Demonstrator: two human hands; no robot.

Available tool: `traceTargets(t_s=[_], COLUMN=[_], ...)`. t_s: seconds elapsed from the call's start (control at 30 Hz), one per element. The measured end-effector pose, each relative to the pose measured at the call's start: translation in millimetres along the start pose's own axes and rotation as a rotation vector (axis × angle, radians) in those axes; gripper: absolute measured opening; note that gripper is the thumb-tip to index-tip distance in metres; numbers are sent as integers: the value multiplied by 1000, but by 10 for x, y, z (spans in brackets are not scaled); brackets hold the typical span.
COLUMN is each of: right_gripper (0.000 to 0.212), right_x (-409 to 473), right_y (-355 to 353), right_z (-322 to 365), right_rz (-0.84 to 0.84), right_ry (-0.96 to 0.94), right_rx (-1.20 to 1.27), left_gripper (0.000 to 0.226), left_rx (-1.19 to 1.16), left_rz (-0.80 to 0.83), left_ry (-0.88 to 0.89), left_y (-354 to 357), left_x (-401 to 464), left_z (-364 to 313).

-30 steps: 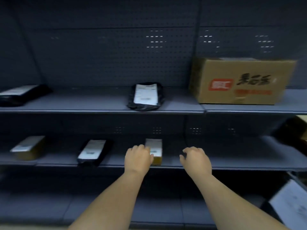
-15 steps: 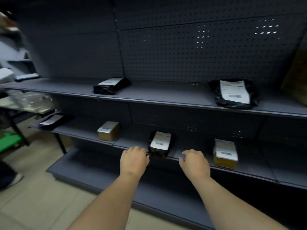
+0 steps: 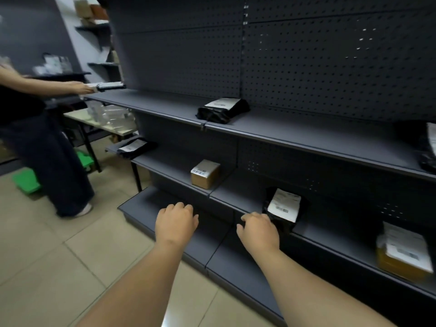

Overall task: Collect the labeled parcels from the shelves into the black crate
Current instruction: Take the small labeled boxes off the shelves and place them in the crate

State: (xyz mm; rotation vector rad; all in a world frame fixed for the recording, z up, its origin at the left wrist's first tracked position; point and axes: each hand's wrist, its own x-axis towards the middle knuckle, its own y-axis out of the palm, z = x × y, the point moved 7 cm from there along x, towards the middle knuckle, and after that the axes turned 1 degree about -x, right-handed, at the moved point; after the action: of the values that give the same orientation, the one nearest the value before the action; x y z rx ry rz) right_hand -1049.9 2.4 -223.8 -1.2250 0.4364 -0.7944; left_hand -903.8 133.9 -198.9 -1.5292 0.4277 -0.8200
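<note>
Labeled parcels lie on dark grey shelves. On the upper shelf (image 3: 295,135) sit a black bag (image 3: 223,110) and another black bag (image 3: 428,147) cut off at the right edge. The middle shelf holds a black bag (image 3: 135,147) at the far left, a small brown box (image 3: 205,173), a black bag with a white label (image 3: 284,207) and a yellow-brown box (image 3: 401,253). My left hand (image 3: 175,223) and my right hand (image 3: 258,230) hover in front of the shelves with loosely curled fingers, holding nothing. My right hand is just left of the labeled black bag. No black crate is in view.
Another person (image 3: 40,138) stands at the left and holds a flat parcel (image 3: 106,86) at the upper shelf's end. Behind them is a folding table (image 3: 94,121) with clear packets. Green objects (image 3: 26,181) lie on the tiled floor. The bottom shelf (image 3: 151,208) juts out low.
My view has swung left along the shelves; the large cardboard box has left the frame and the other person has come into view. Both my hands stay raised and hold nothing.
</note>
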Motion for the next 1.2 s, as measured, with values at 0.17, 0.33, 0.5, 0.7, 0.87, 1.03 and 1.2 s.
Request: traceTargets(t_s=[0.17,0.33,0.5,0.7,0.87,1.03,1.2], right_gripper=[35,34,34,34,32,33,32], right_x=[355,818,1364,1808,2051,2280,2517], right_y=[301,522,666,881,977,1093,1206], right_z=[424,684,863,981,994,981,1009], right_rz=[48,59,57,87,90,89,71], right_ry=[-54,-55,-42,-37,-39,-16,56], right_rx=[26,59,74,58,26,-2,-14], left_gripper=[31,30,30,30,29,29,29], left_rx=[29,28,11,9,-30,-47,-55], left_rz=[23,37,47,51,58,68,77], left_ry=[-79,-93,-93,-101,-63,-9,72], left_y=[116,265,425,648,813,1009,1219], left_x=[241,710,1267,1691,2001,2336,2676], left_z=[462,727,863,995,949,898,929])
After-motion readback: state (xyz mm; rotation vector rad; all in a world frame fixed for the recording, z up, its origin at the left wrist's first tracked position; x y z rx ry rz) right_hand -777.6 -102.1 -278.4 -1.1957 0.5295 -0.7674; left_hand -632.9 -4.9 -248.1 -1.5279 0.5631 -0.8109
